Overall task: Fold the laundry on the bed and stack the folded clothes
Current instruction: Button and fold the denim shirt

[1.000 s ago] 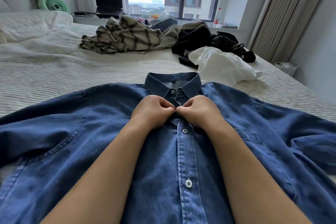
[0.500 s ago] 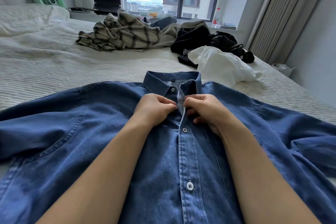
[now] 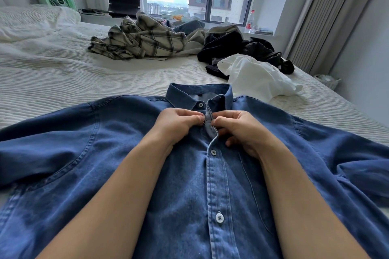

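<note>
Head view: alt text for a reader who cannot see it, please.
Two hands, left hand and right hand, pinch the placket of a denim shirt spread on a bed, just below the collar. Unfolded clothes are heaped beyond it, near the window.

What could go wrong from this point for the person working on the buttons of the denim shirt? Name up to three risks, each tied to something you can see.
1. Both hands, left hand and right hand, pinch the placket of the denim shirt near the collar; pulling could wrinkle the flat-spread front.
2. The top button sits unfastened, so the collar may fold unevenly.
3. The white garment lies close by the shirt's shoulder and might get caught in a fold.
</note>
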